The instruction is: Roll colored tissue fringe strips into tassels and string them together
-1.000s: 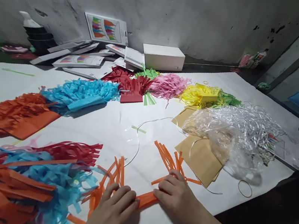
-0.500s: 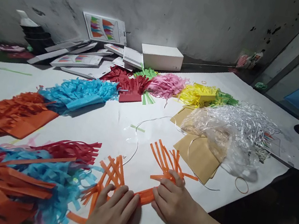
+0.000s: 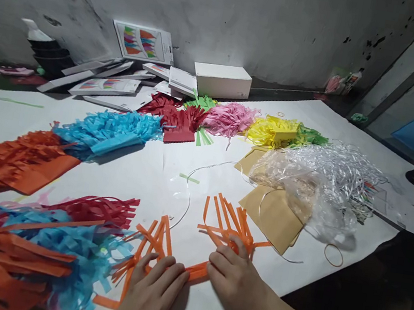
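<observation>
An orange fringed tissue-paper piece lies on the white paper sheet near the front edge, rolled into a thin band in the middle, with strips fanning out at both ends. My left hand lies flat on its left part, fingers stretched forward and pressing down. My right hand presses on the right part, fingers curled over the roll where the right-hand strips spread upward.
Piles of fringed paper surround the spot: mixed orange, blue and red at the left, orange, blue, red, pink, yellow. Clear shredded plastic over tan sheets sits right. Boxes line the wall.
Both hands have rolled the orange piece a little away from me; its middle band is tighter and the strips at both ends have lifted and fanned out more.
</observation>
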`<state>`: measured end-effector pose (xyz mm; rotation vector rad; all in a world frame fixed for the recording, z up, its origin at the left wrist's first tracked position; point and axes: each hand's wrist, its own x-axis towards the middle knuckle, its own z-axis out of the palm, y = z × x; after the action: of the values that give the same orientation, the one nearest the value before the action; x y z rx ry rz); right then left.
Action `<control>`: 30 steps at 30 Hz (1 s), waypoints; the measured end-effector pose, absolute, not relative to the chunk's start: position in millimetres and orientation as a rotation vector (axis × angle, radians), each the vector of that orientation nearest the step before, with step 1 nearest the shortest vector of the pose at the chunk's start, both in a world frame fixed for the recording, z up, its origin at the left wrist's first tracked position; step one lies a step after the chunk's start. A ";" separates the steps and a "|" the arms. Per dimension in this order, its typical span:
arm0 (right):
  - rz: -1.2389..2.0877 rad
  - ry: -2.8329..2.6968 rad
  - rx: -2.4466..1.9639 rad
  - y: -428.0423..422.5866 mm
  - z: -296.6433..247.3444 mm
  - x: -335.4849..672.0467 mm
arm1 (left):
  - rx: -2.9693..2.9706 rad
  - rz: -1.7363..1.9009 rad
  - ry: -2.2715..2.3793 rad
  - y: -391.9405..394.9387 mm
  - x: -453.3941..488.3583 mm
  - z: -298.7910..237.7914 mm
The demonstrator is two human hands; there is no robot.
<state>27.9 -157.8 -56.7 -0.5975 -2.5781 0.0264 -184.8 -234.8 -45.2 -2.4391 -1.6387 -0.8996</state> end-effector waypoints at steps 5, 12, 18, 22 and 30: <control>0.233 -2.376 -0.770 -158.7 -51.5 44.3 | -2.380 -0.878 -1.723 -239.9 -189.2 -48.1; 0.240 -2.218 -1.124 -168.3 -56.3 29.7 | -2.258 -0.560 -2.056 -231.7 -181.7 -35.9; 0.247 -2.499 -0.901 -159.6 -49.1 23.4 | -2.540 -0.498 -1.942 -227.0 -188.0 -37.8; 0.418 -2.771 -0.973 -148.8 -32.5 19.2 | -2.637 -0.311 -2.143 -217.2 -186.7 -31.9; 0.599 -2.891 -0.828 -124.9 -12.8 7.8 | -2.777 -0.218 -2.189 -196.6 -187.5 -27.7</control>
<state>7.8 -124.9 -12.8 -0.8284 -2.8905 0.5992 -187.5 -196.6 -27.7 -2.7775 -2.1894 -0.2177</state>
